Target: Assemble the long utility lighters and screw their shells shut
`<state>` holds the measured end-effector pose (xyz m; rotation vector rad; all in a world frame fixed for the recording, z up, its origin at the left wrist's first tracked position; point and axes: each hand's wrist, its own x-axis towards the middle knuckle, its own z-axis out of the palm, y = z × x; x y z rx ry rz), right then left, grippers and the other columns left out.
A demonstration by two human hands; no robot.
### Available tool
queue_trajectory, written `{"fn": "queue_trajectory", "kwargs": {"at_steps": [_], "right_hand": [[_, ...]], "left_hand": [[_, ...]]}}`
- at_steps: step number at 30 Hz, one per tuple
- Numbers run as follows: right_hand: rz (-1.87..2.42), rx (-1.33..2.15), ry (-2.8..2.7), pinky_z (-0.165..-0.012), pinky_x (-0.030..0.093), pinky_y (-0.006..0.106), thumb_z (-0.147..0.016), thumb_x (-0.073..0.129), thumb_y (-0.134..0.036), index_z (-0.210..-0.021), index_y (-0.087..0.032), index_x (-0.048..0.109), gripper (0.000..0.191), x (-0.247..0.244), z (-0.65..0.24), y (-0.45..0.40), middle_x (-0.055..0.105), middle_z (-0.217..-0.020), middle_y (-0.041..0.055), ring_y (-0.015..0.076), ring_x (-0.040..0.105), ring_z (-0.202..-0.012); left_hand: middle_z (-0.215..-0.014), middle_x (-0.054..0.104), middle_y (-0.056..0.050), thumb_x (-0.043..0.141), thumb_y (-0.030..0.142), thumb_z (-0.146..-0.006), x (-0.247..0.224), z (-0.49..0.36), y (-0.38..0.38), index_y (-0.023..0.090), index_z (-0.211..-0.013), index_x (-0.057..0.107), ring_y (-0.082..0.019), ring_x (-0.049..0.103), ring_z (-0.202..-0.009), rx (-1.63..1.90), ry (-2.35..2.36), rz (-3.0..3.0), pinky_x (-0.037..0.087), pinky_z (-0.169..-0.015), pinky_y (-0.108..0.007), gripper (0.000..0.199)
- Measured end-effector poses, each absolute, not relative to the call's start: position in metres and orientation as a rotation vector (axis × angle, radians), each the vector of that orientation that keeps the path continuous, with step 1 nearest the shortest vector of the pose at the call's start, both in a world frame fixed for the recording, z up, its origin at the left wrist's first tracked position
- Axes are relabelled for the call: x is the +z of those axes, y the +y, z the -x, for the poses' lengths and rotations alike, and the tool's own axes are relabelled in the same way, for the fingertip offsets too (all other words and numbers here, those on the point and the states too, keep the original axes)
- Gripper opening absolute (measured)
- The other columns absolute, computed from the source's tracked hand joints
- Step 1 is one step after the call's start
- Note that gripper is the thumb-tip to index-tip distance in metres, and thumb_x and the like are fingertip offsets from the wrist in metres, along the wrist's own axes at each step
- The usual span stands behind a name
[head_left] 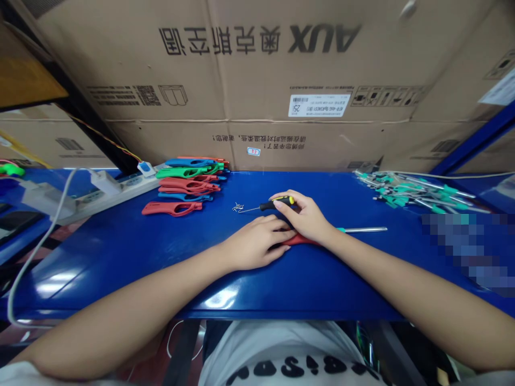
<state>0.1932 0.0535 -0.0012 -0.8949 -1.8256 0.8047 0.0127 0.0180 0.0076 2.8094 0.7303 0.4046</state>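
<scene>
My right hand (308, 215) grips the screwdriver (277, 203), its tip pointing left, right by the small heap of screws (237, 207). Just nearer, my left hand (257, 242) is closed over the red handle (300, 239), which lies on the table (161, 287), partly hidden under both hands. From its right end come a teal part (341, 230) and a metal rod (368, 230), so I judge that rod and handle are already together. I can't tell whether any screw is in it; the ones I see lie loose, so I'd put this piece at partway.

Farther out, at far left, the other handles (173, 208), red, blue and green, lie in a row with no rods showing. At far right the other rods (418, 192) with teal parts lie in a pile, apart from them. Those look left to do.
</scene>
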Motion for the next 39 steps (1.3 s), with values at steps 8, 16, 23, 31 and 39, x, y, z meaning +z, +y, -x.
{"fn": "queue_trajectory", "kwargs": {"at_steps": [8,16,23,31,39], "right_hand": [[0.874,0.786,-1.765,-0.093,0.049,0.037,-0.093,0.062,-0.039,-0.1,-0.021,0.072,0.022,-0.001,-0.194,0.052,0.071,-0.103,0.0057,0.0191,0.065,-0.098],[0.846,1.023,-1.139,-0.041,0.032,0.021,-0.083,0.073,-0.047,-0.09,-0.02,0.073,0.028,0.029,-0.211,0.047,0.048,-0.061,-0.0038,0.009,0.045,-0.052],[0.785,1.119,-1.088,-0.036,0.034,0.02,-0.084,0.069,-0.059,-0.074,-0.019,0.064,0.041,0.061,-0.24,0.054,0.051,-0.065,-0.0023,0.0074,0.044,-0.048],[0.798,1.211,-1.08,-0.038,0.04,0.022,-0.084,0.067,-0.064,-0.078,-0.02,0.059,0.045,0.053,-0.242,0.055,0.064,-0.079,-0.0002,0.0056,0.045,-0.045],[0.829,1.261,-1.128,-0.038,0.041,0.022,-0.083,0.063,-0.07,-0.081,-0.021,0.058,0.05,0.05,-0.236,0.049,0.065,-0.078,0.0009,0.0062,0.047,-0.044]], "left_hand": [[-0.13,0.065,-0.011,0.054,0.026,-0.098,0.007,-0.012,0.018,0.018,-0.131,0.063,-0.028,0.057,-0.116,0.432,0.716,-2.796,0.046,-0.102,-0.045,0.035],[-0.129,0.066,-0.01,0.056,0.032,-0.099,-0.005,-0.016,0.019,0.019,-0.136,0.06,-0.024,0.056,-0.113,0.574,0.671,-2.611,0.045,-0.101,-0.042,0.039],[-0.118,0.071,-0.008,0.072,0.037,-0.089,-0.005,-0.019,0.023,0.022,-0.124,0.068,-0.021,0.062,-0.105,0.857,0.819,-2.291,0.049,-0.094,-0.038,0.038],[-0.107,0.076,-0.006,0.079,0.034,-0.08,0.003,-0.02,0.023,0.019,-0.109,0.072,-0.017,0.066,-0.089,1.008,0.922,-1.88,0.051,-0.079,-0.03,0.034],[-0.088,0.077,-0.004,0.074,0.03,-0.086,0.007,-0.022,0.019,0.02,-0.087,0.078,-0.017,0.068,-0.081,1.162,0.889,-1.94,0.053,-0.077,-0.031,0.011]]}}
